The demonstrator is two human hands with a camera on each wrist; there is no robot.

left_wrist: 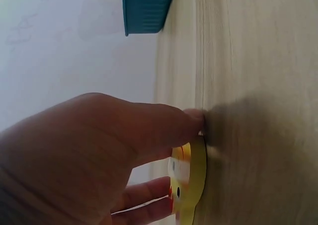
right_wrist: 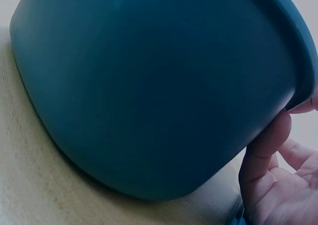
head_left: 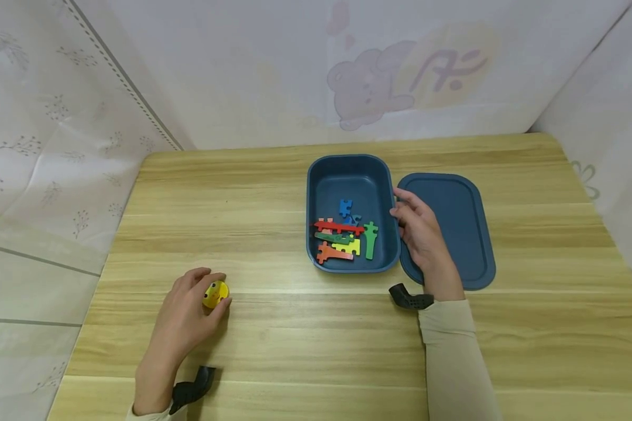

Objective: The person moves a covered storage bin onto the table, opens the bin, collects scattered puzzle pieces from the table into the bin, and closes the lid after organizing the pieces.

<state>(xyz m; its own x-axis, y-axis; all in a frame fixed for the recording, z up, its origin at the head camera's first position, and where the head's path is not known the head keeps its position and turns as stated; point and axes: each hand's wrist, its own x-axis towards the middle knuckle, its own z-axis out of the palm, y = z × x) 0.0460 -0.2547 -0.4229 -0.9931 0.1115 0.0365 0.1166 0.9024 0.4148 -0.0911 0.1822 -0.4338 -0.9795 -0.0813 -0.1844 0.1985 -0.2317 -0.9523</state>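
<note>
Wood-grain table (head_left: 305, 327): left hand (head_left: 186, 313) grips round yellow piece (head_left: 215, 293).

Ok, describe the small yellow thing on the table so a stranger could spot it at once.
Start at the wooden table and go to its near left part, well away from the blue box of coloured puzzle pieces. There the left hand grips a small yellow disc. It is the only yellow thing outside the box, round, with a little printed face.
</note>
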